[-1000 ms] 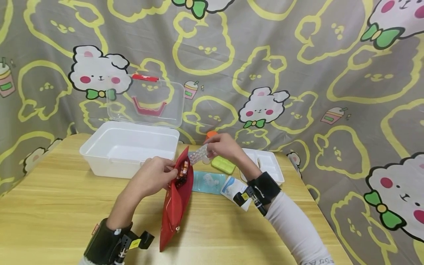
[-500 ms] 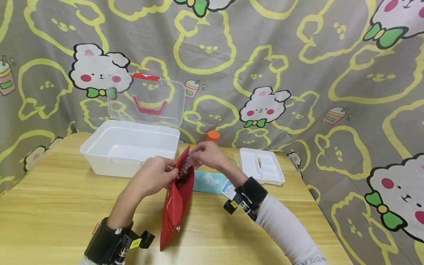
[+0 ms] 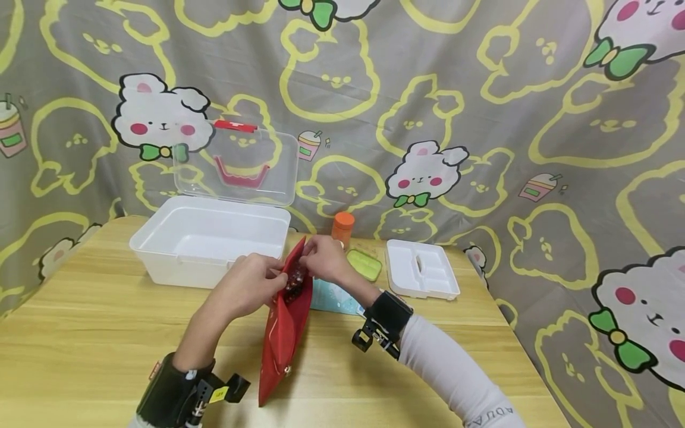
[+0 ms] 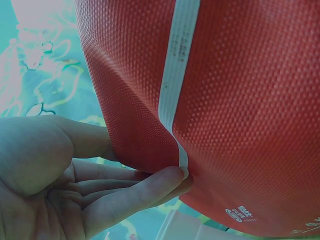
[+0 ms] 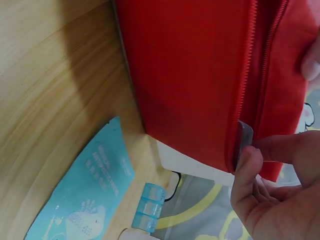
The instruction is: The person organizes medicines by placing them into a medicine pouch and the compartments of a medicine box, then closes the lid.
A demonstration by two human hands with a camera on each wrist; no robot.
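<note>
To my left, the white box (image 3: 187,271) stands on the wooden table (image 3: 80,309) with its clear lid (image 3: 280,172) raised. My left hand (image 3: 248,285) pinches the edge of the red pouch (image 3: 278,345). I have the pouch upright between my 2 hands, its zip (image 5: 245,80) parted. My right hand (image 3: 326,260) pinches the corner of a silvery pack (image 5: 245,133) poking from that opening. Just right of the pouch lies a blue packet (image 3: 332,297), partly hidden; then come the orange bottle (image 3: 342,227), the green case (image 3: 365,265) and, farthest right, the white tray (image 3: 402,279).
</note>
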